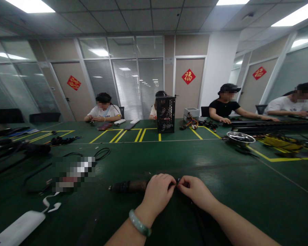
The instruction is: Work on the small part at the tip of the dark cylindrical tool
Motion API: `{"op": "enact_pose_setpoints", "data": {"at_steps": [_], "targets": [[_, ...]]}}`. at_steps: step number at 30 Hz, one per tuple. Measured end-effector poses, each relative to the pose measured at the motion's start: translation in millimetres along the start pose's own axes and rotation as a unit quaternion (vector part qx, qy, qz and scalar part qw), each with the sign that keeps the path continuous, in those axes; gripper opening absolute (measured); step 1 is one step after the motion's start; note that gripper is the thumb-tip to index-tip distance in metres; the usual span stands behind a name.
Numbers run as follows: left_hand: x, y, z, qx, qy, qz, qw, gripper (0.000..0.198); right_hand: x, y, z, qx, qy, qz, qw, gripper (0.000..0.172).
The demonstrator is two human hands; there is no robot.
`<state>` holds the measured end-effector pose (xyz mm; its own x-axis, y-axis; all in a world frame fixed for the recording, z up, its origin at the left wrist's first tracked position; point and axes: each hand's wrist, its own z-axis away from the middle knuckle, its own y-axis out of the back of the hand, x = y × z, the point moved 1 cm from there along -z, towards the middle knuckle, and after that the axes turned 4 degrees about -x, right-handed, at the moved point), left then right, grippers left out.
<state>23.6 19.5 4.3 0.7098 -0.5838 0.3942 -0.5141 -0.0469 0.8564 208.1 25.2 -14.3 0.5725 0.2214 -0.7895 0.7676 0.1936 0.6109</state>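
A dark, cylindrical electric screwdriver lies on the green table, its tip pointing left. My left hand rests over the rear end of the tool, wearing a pale green bangle at the wrist. Its thumb and fingertips are pinched together. Facing it, my right hand also pinches with thumb and index finger, the two sets of fingertips almost meeting. Something small and dark shows between them, too hidden to name. A dark cord runs from below the right hand toward me.
Left on the table are a white power strip and a black cable. Ahead stands a black computer case. A metal bowl and yellow bundle sit to the right. Several people work across the table.
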Motion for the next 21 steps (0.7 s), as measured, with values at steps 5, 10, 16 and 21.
{"op": "enact_pose_setpoints", "data": {"at_steps": [5,10,16,21], "targets": [[-2.7,-2.5,-1.4,-0.002,-0.005,-0.002,1.0,0.012,-0.2,0.3,-0.6,-0.001,0.001,0.002,1.0,0.013],[-4.9,-4.2,-1.8,-0.009,-0.008,-0.008,1.0,0.011,3.6,-0.6,-1.6,-0.008,0.0,0.002,1.0,0.013],[-3.2,-1.8,-0.8,-0.011,-0.013,-0.01,1.0,0.013,2.6,0.1,-0.9,-0.008,0.003,0.01,1.0,0.014],[0.2,0.6,-0.5,-0.02,-0.01,-0.019,1.0,0.015,-0.2,-0.1,-0.8,-0.005,0.004,0.008,1.0,0.016]]}}
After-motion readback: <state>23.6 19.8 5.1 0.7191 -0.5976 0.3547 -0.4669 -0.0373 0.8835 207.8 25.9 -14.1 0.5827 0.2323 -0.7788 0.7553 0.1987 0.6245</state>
